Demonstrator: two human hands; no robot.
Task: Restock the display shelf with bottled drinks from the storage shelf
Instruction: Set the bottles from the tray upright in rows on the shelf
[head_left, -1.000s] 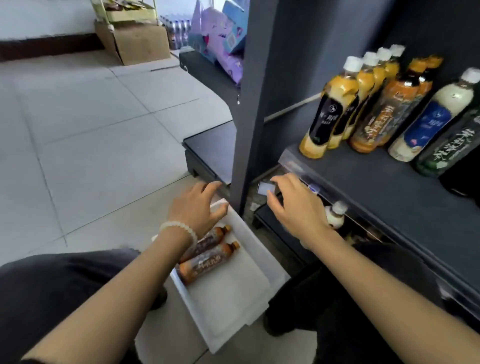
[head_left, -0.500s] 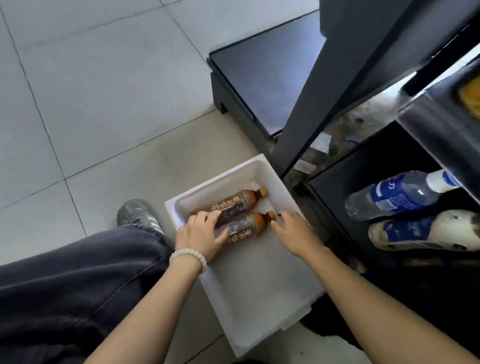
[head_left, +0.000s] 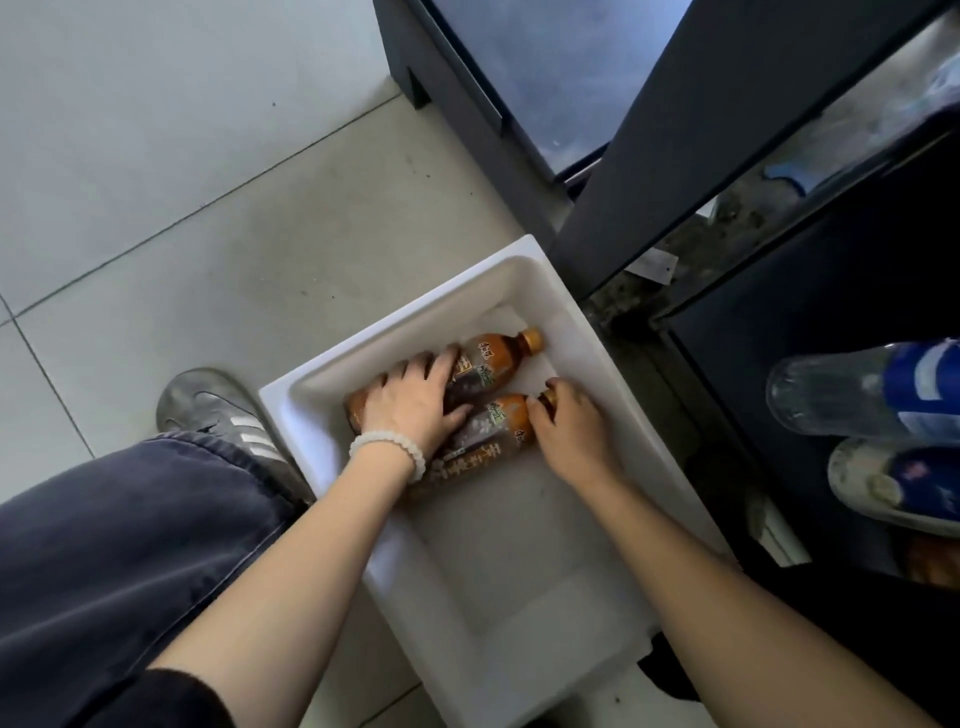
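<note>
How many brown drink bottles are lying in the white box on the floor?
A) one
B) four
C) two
C: two brown plastic tea bottles with orange caps lie side by side in the white foam box, the farther bottle under the left hand and the nearer bottle with the right hand at its cap end.

The floor (head_left: 171, 171) is made of pale grey tiles with thin dark joints, and it looks a little dirty near the dark upright panel (head_left: 670, 124). A grey sneaker (head_left: 218, 410) with white stripes stands on the floor, partly covered by a dark blue trouser leg (head_left: 114, 540). A small white slip of paper (head_left: 655, 266) lies on the gritty ground behind the panel.
</note>
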